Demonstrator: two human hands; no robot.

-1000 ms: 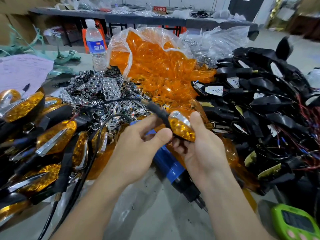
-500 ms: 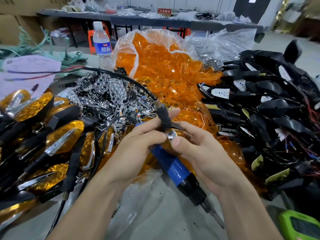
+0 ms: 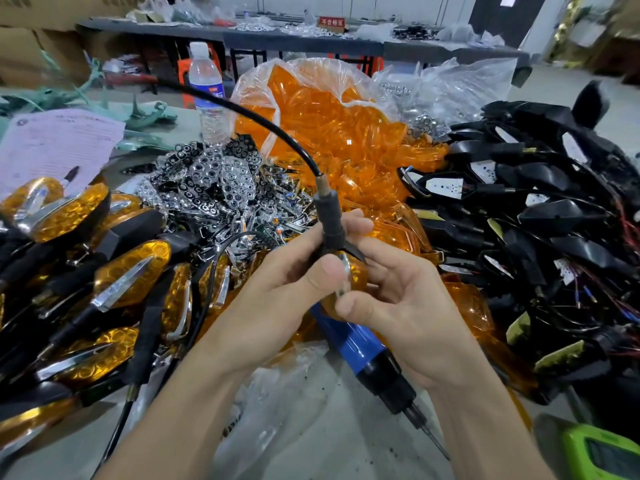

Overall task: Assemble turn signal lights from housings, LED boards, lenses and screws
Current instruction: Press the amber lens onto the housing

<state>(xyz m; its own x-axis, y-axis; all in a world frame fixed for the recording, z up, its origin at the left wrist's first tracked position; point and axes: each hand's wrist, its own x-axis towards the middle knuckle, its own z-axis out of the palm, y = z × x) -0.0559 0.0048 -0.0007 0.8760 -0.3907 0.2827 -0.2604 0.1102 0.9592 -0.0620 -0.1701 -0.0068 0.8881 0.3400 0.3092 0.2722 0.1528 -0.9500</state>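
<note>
We work at a grey surface (image 3: pixel 332 441) crowded on every side. To our right spreads the biggest heap, black housings (image 3: pixel 540 216) tangled in their own wires, some showing white LED boards. Behind our hands a clear bag of orange lenses (image 3: pixel 332 133) bulges open, spilling forward. On the left lies a pile of finished turn signals (image 3: pixel 114 278), amber faces up, and between that pile and the bag sits a mound of chrome reflectors (image 3: pixel 214 181). Our left hand (image 3: pixel 277 299) and right hand (image 3: pixel 412 306) meet in the middle, both curled round one turn signal (image 3: pixel 332 230): the left thumb presses on its chrome trim with the fingers behind the stem, and the right fingers wrap the amber body. Its stem points up and its black cable (image 3: pixel 263 123) arcs away to the left. Under our hands a blue electric screwdriver (image 3: pixel 356 344) lies on the surface, its upper end hidden by them. A water bottle (image 3: pixel 206 88) stands beyond the reflectors, and a green device (image 3: pixel 602 452) sits at the near right corner.
</note>
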